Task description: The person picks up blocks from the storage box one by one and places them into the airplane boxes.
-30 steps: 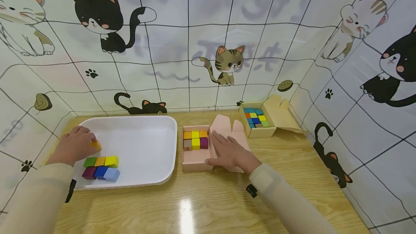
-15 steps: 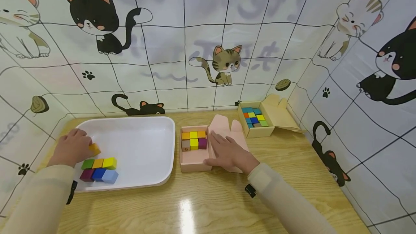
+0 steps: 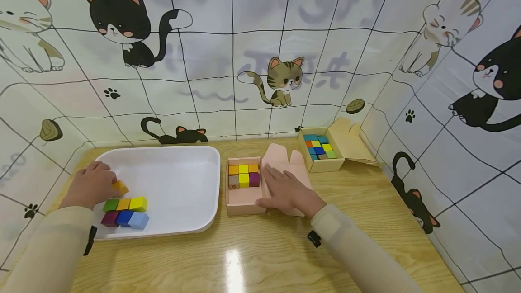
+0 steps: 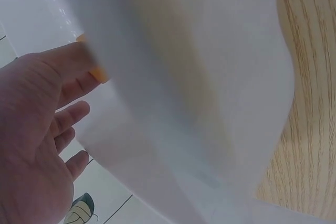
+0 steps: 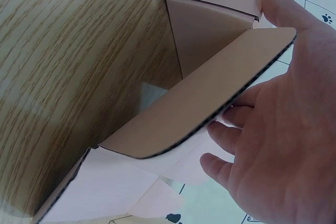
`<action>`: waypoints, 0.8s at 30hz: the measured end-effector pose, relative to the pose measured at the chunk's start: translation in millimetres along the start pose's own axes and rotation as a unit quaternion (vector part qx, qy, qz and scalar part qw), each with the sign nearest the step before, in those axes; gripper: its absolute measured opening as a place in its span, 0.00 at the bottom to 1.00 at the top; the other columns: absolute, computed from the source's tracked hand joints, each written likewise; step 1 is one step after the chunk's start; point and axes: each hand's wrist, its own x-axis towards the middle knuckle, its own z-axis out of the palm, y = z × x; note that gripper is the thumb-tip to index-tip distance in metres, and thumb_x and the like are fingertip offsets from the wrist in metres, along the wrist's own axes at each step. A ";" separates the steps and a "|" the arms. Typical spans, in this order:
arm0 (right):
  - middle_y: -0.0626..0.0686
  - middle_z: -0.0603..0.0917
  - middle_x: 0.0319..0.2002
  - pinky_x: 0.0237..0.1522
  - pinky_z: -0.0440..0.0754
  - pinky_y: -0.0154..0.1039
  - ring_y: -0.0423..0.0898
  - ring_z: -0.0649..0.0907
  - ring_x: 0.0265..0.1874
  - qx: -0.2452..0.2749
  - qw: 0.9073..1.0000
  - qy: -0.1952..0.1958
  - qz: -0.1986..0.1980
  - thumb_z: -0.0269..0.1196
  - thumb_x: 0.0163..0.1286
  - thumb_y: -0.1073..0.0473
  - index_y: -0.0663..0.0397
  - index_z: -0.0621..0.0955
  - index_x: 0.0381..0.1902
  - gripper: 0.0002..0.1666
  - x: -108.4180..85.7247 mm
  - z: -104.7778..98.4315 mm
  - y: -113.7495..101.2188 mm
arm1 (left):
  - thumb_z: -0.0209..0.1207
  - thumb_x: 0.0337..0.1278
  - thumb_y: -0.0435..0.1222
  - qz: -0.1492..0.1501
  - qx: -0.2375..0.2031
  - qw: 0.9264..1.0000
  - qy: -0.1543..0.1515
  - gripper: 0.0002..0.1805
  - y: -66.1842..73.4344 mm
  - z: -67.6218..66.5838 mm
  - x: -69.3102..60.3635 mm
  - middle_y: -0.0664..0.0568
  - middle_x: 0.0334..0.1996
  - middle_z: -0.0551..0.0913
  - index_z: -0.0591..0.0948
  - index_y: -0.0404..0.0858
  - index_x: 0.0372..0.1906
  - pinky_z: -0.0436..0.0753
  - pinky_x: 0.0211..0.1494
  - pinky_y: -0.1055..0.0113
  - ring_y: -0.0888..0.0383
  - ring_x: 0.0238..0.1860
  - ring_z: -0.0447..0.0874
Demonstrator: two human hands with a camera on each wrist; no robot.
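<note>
At the left side of the white tray point(image 3: 179, 184), my left hand point(image 3: 88, 185) pinches an orange block point(image 3: 120, 187); the left wrist view shows the orange block point(image 4: 100, 74) at the thumb and a finger. Just below it in the tray lie two rows of blocks, with a yellow block point(image 3: 138, 204) and a light blue block point(image 3: 139, 220) at their right ends. My right hand point(image 3: 286, 190) rests with extended fingers on the folded-back lid of the pink box point(image 3: 246, 209). Inside that box several blocks, including a purple block point(image 3: 254, 179), fill the back part.
A yellowish box point(image 3: 329, 165) of coloured blocks stands open at the back right, its lid point(image 3: 353, 146) folded out to the right. Behind the wooden table point(image 3: 195, 261) rises a wall covering point(image 3: 211, 58) with cat drawings, which also runs along both sides.
The orange block at my left fingertips has turned slightly and shows more of itself. My right hand stays on the lid. The head view has shifted a little.
</note>
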 end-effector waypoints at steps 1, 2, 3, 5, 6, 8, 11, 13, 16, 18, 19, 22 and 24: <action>0.52 0.45 0.80 0.78 0.50 0.56 0.50 0.51 0.79 0.000 1.000 0.000 0.000 0.52 0.63 0.24 0.51 0.45 0.79 0.60 -0.1 -0.1 -0.1 | 0.75 0.36 0.47 0.000 -0.002 1.000 -0.002 0.21 0.4 -0.3 0.2 0.32 0.46 0.78 0.86 0.36 0.34 0.64 0.60 0.28 0.32 0.51 0.66; 0.52 0.45 0.80 0.78 0.50 0.56 0.50 0.51 0.79 0.000 1.000 0.000 0.000 0.52 0.63 0.24 0.51 0.45 0.79 0.60 -0.1 -0.1 -0.2 | 0.75 0.36 0.47 0.000 -0.007 1.000 -0.003 0.21 0.7 -0.5 0.2 0.32 0.46 0.78 0.86 0.36 0.34 0.63 0.60 0.27 0.32 0.52 0.66; 0.52 0.45 0.80 0.78 0.50 0.56 0.50 0.51 0.79 0.000 1.000 0.000 -0.001 0.52 0.63 0.24 0.51 0.45 0.79 0.60 0.0 0.0 -0.1 | 0.75 0.36 0.48 0.000 -0.011 1.000 -0.005 0.21 1.2 -0.8 0.3 0.32 0.47 0.78 0.86 0.36 0.33 0.62 0.61 0.27 0.32 0.52 0.65; 0.52 0.45 0.80 0.78 0.49 0.56 0.49 0.50 0.79 -0.001 1.000 -0.001 -0.001 0.51 0.63 0.24 0.51 0.45 0.79 0.60 0.1 -0.1 -0.3 | 0.74 0.36 0.48 0.003 -0.022 1.000 -0.005 0.21 2.3 -1.5 0.2 0.32 0.48 0.77 0.86 0.37 0.33 0.61 0.61 0.27 0.32 0.53 0.65; 0.52 0.45 0.80 0.78 0.49 0.56 0.49 0.50 0.79 -0.003 1.000 -0.002 -0.002 0.51 0.63 0.24 0.51 0.44 0.79 0.60 0.2 0.0 -0.3 | 0.74 0.37 0.48 0.005 -0.027 1.000 -0.004 0.21 2.8 -1.6 0.1 0.32 0.48 0.77 0.86 0.37 0.33 0.60 0.62 0.27 0.32 0.54 0.65; 0.52 0.45 0.80 0.78 0.50 0.56 0.49 0.50 0.79 -0.006 1.000 -0.001 -0.002 0.51 0.63 0.23 0.51 0.44 0.79 0.60 1.0 0.4 0.1 | 0.74 0.37 0.48 0.010 -0.035 0.999 -0.001 0.20 3.7 -1.5 0.0 0.32 0.49 0.77 0.86 0.37 0.32 0.60 0.62 0.27 0.32 0.55 0.64; 0.52 0.45 0.80 0.78 0.50 0.56 0.49 0.50 0.79 -0.007 1.000 0.000 -0.003 0.50 0.63 0.23 0.51 0.45 0.79 0.60 2.1 0.9 0.7 | 0.73 0.38 0.47 0.019 -0.038 0.999 0.009 0.19 5.7 -1.6 0.3 0.32 0.49 0.77 0.85 0.37 0.31 0.60 0.62 0.27 0.32 0.56 0.64; 0.52 0.45 0.80 0.78 0.50 0.56 0.49 0.50 0.79 -0.007 1.000 0.001 -0.004 0.50 0.63 0.23 0.51 0.45 0.79 0.60 1.9 0.7 0.7 | 0.73 0.37 0.47 0.024 -0.035 0.999 0.017 0.18 7.6 -2.2 1.5 0.33 0.49 0.77 0.85 0.37 0.31 0.61 0.62 0.27 0.32 0.56 0.64; 0.52 0.45 0.80 0.78 0.49 0.56 0.49 0.50 0.79 -0.007 1.000 -0.001 -0.003 0.50 0.63 0.23 0.50 0.44 0.79 0.60 1.3 0.4 0.7 | 0.73 0.37 0.44 0.036 -0.031 0.999 0.025 0.16 13.1 -6.0 4.5 0.33 0.49 0.78 0.84 0.37 0.30 0.62 0.63 0.28 0.32 0.58 0.63; 0.52 0.44 0.80 0.78 0.49 0.55 0.48 0.50 0.79 -0.007 1.000 0.000 -0.003 0.50 0.63 0.23 0.50 0.44 0.79 0.60 0.8 0.4 0.9 | 0.72 0.38 0.42 0.046 -0.032 0.998 0.032 0.15 18.9 -10.3 7.4 0.33 0.49 0.78 0.84 0.37 0.31 0.61 0.64 0.28 0.31 0.59 0.62; 0.52 0.44 0.80 0.78 0.49 0.55 0.48 0.50 0.79 -0.007 1.000 0.000 -0.002 0.50 0.63 0.23 0.50 0.44 0.79 0.60 0.8 0.6 1.1 | 0.72 0.38 0.41 0.051 -0.032 0.998 0.034 0.14 22.5 -13.2 8.7 0.33 0.50 0.78 0.84 0.37 0.31 0.60 0.65 0.27 0.31 0.61 0.61; 0.52 0.45 0.80 0.78 0.49 0.56 0.48 0.50 0.79 -0.008 1.000 0.001 -0.004 0.50 0.63 0.23 0.50 0.44 0.79 0.60 1.0 1.4 1.8 | 0.70 0.40 0.40 0.065 -0.038 0.996 0.044 0.13 37.5 -22.8 13.1 0.32 0.53 0.77 0.84 0.38 0.33 0.60 0.66 0.28 0.31 0.63 0.60; 0.52 0.45 0.80 0.78 0.49 0.56 0.48 0.50 0.79 -0.006 1.000 0.001 -0.005 0.50 0.63 0.23 0.50 0.44 0.79 0.60 0.9 1.8 2.0 | 0.70 0.41 0.40 0.074 -0.040 0.995 0.050 0.12 49.8 -31.0 15.9 0.33 0.55 0.76 0.84 0.39 0.33 0.58 0.68 0.29 0.31 0.65 0.58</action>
